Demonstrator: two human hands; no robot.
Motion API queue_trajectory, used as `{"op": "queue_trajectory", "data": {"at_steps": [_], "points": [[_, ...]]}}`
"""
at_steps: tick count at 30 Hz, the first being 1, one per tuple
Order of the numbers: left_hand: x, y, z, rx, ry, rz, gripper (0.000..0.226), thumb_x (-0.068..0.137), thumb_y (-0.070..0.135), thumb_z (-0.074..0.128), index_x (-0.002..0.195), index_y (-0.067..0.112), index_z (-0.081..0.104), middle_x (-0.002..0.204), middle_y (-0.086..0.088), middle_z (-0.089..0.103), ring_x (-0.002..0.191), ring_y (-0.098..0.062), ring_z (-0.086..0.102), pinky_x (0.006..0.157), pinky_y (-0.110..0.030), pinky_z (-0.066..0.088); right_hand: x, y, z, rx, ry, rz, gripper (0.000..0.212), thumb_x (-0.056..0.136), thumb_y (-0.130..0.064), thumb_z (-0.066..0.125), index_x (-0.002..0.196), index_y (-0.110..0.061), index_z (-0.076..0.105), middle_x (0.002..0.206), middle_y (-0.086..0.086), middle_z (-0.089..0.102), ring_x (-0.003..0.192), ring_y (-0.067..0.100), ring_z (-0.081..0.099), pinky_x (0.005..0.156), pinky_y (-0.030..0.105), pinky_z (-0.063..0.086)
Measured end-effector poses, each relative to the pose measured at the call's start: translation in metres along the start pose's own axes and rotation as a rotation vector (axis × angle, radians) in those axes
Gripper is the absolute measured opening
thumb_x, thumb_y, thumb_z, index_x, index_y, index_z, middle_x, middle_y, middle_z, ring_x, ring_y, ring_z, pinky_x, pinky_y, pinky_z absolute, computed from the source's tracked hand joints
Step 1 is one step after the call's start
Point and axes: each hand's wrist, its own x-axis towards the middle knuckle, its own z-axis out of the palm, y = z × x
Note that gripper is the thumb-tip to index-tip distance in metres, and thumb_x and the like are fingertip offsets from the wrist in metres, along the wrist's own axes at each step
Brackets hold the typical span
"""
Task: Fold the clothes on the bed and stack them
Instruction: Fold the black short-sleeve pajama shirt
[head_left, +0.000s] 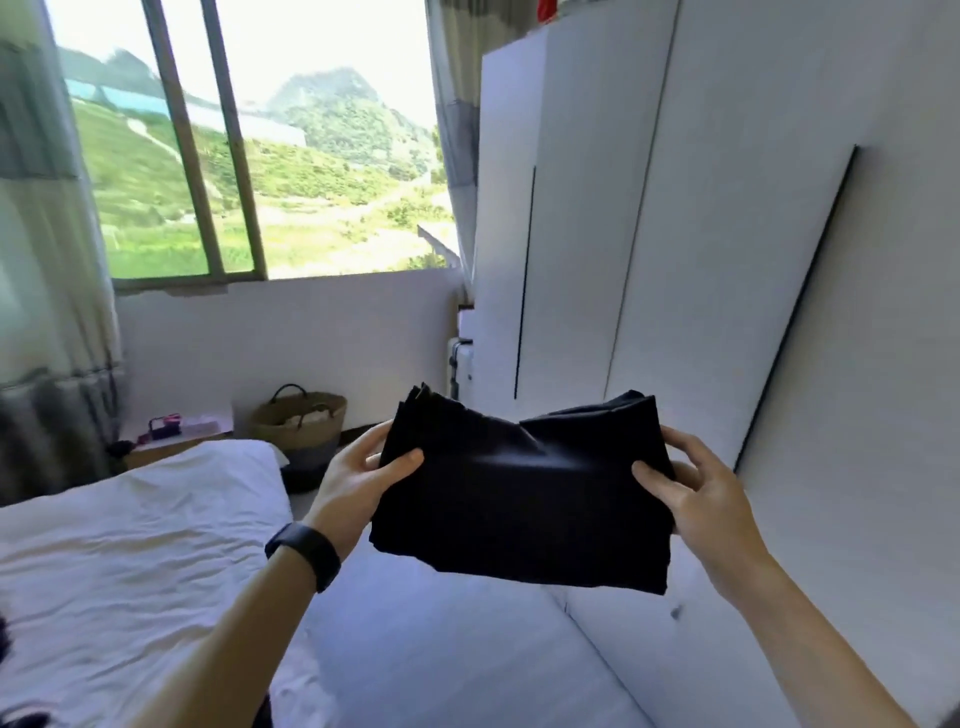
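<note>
A folded black garment (519, 493) hangs in the air in front of me, held above the floor beside the bed. My left hand (358, 478) grips its left edge, thumb on top and fingers behind. My right hand (696, 493) grips its right edge the same way. A black band sits on my left wrist. The bed (130, 545) with its wrinkled white sheet lies at the lower left. A bit of dark cloth (10, 717) shows at the frame's bottom left edge.
A white wardrobe (597, 234) fills the right side, with a white panel (831, 415) leaning by it. A woven basket (298, 421) stands on the floor past the bed's corner. A low wooden stand (182, 431) with small items sits under the window (249, 156).
</note>
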Motion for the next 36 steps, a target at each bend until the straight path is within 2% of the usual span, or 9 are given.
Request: {"op": "queue_trajectory", "data": {"at_steps": [4, 9, 14, 19, 21, 26, 29, 31, 36], "points": [[0.027, -0.023, -0.027, 0.026, 0.154, 0.006, 0.036, 0.087, 0.012, 0.073, 0.118, 0.030, 0.071, 0.113, -0.006, 0.075, 0.105, -0.024, 0.071, 0.086, -0.036, 0.060, 0.074, 0.027, 0.040, 0.004, -0.146, 0.028, 0.035, 0.095, -0.016, 0.071, 0.120, -0.040, 0.065, 0.100, -0.002, 0.078, 0.092, 0.017, 0.076, 0.081, 0.041, 0.060], [0.077, -0.049, -0.069, 0.016, 0.322, 0.006, 0.035, 0.088, 0.012, 0.073, 0.115, 0.034, 0.073, 0.114, -0.007, 0.074, 0.107, -0.026, 0.071, 0.090, -0.042, 0.059, 0.166, 0.053, 0.103, 0.010, -0.312, 0.052, 0.034, 0.096, -0.014, 0.069, 0.118, -0.040, 0.065, 0.098, -0.001, 0.079, 0.090, 0.018, 0.076, 0.079, 0.039, 0.059], [0.128, -0.073, -0.112, -0.015, 0.467, -0.020, 0.038, 0.089, 0.011, 0.073, 0.123, 0.027, 0.069, 0.112, -0.010, 0.075, 0.104, -0.028, 0.072, 0.085, -0.039, 0.061, 0.249, 0.079, 0.167, -0.003, -0.448, 0.064, 0.035, 0.097, -0.011, 0.068, 0.124, -0.033, 0.065, 0.098, 0.003, 0.079, 0.092, 0.020, 0.076, 0.081, 0.041, 0.058], [0.159, -0.115, -0.139, -0.025, 0.634, -0.083, 0.037, 0.090, 0.008, 0.072, 0.124, 0.021, 0.068, 0.109, -0.010, 0.075, 0.104, -0.027, 0.072, 0.086, -0.035, 0.060, 0.316, 0.132, 0.230, -0.008, -0.567, 0.136, 0.036, 0.095, -0.007, 0.068, 0.120, -0.033, 0.067, 0.099, 0.003, 0.079, 0.088, 0.020, 0.077, 0.068, 0.028, 0.063], [0.167, -0.137, -0.148, -0.025, 0.712, -0.128, 0.035, 0.090, 0.007, 0.071, 0.123, 0.020, 0.069, 0.107, -0.011, 0.076, 0.101, -0.026, 0.073, 0.082, -0.030, 0.059, 0.339, 0.160, 0.257, -0.031, -0.636, 0.194, 0.036, 0.094, -0.008, 0.069, 0.118, -0.035, 0.068, 0.098, 0.004, 0.079, 0.087, 0.021, 0.077, 0.068, 0.034, 0.063], [0.183, -0.190, -0.168, -0.034, 0.930, -0.211, 0.031, 0.091, 0.004, 0.070, 0.118, 0.020, 0.070, 0.106, -0.013, 0.076, 0.098, -0.026, 0.073, 0.083, -0.028, 0.058, 0.392, 0.231, 0.332, -0.125, -0.833, 0.331, 0.036, 0.094, -0.012, 0.071, 0.113, -0.042, 0.068, 0.098, 0.001, 0.079, 0.090, 0.021, 0.076, 0.089, 0.049, 0.057], [0.190, -0.218, -0.172, -0.022, 1.093, -0.262, 0.030, 0.091, 0.005, 0.070, 0.116, 0.022, 0.071, 0.106, -0.012, 0.076, 0.099, -0.024, 0.073, 0.083, -0.027, 0.058, 0.422, 0.263, 0.379, -0.179, -0.960, 0.400, 0.035, 0.094, -0.010, 0.072, 0.108, -0.041, 0.069, 0.094, 0.001, 0.079, 0.090, 0.024, 0.076, 0.089, 0.050, 0.058], [0.193, -0.234, -0.172, -0.019, 1.199, -0.291, 0.032, 0.091, 0.008, 0.072, 0.119, 0.024, 0.070, 0.108, -0.007, 0.076, 0.102, -0.022, 0.072, 0.088, -0.029, 0.057, 0.435, 0.279, 0.410, -0.213, -1.050, 0.413, 0.034, 0.093, -0.011, 0.073, 0.106, -0.042, 0.069, 0.091, 0.000, 0.079, 0.084, 0.021, 0.076, 0.082, 0.045, 0.058], [0.180, -0.277, -0.166, -0.070, 1.473, -0.364, 0.034, 0.090, 0.011, 0.074, 0.121, 0.024, 0.069, 0.112, -0.002, 0.075, 0.111, -0.025, 0.068, 0.103, -0.044, 0.051, 0.448, 0.311, 0.486, -0.350, -1.292, 0.415, 0.032, 0.095, -0.014, 0.072, 0.109, -0.043, 0.067, 0.088, -0.004, 0.079, 0.080, 0.018, 0.076, 0.074, 0.040, 0.058]]}}
